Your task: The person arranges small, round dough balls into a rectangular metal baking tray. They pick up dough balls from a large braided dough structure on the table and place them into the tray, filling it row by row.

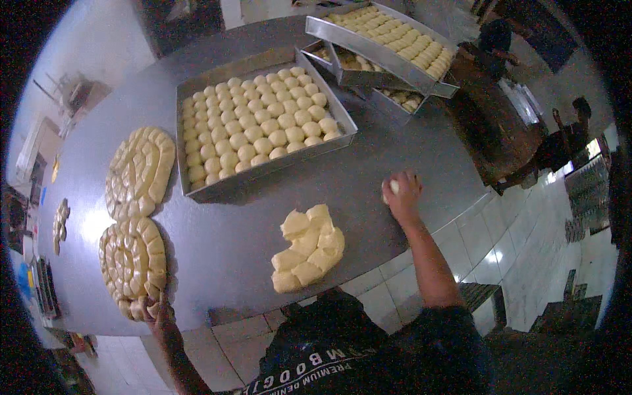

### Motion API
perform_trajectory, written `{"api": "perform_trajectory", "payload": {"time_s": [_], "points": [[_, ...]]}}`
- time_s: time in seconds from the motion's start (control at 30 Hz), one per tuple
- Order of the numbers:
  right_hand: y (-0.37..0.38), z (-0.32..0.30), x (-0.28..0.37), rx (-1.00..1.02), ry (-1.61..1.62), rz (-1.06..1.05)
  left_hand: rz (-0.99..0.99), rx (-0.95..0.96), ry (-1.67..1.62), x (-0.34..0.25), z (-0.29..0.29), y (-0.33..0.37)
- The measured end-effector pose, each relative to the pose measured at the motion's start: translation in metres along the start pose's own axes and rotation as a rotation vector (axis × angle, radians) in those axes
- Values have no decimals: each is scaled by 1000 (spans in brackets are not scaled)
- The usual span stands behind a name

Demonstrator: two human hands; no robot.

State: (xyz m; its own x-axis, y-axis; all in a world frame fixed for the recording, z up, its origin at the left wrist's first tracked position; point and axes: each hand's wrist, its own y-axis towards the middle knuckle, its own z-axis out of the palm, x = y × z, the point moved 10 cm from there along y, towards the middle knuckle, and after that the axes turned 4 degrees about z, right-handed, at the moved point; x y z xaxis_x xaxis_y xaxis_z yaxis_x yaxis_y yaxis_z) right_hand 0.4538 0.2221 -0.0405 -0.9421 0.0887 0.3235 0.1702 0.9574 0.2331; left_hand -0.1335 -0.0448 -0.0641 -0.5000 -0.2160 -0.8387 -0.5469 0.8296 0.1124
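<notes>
My right hand (405, 195) is cupped around a pale dough ball (394, 187) on the steel table, its fingers curled over it. At the left, my left hand (159, 313) grips a piece at the near edge of a coil of cut dough (133, 262); its fingertips are partly hidden by the dough. A second coil of cut dough (140, 172) lies just beyond, touching the first. Between my hands sits a loose slab of scored yellow dough (309, 249), near the table's front edge.
A deep metal tray (263, 170) filled with rows of dough balls stands mid-table. Several more trays (370, 41) are stacked crosswise at the far right. A small dough strip (60, 226) lies far left. Beyond the right edge are a dark brown table (490, 112) and tiled floor.
</notes>
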Motion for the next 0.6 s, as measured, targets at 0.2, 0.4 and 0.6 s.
{"api": "perform_trajectory", "payload": {"time_s": [0.2, 0.4, 0.6], "points": [[-1, 28, 43, -125, 227, -301, -102, 240, -617, -75, 113, 12], [46, -6, -28, -194, 101, 10, -337, 397, -1021, -151, 174, 44], [11, -7, -13, 177, 206, -107, -328, -40, -894, -95, 124, 73]]}}
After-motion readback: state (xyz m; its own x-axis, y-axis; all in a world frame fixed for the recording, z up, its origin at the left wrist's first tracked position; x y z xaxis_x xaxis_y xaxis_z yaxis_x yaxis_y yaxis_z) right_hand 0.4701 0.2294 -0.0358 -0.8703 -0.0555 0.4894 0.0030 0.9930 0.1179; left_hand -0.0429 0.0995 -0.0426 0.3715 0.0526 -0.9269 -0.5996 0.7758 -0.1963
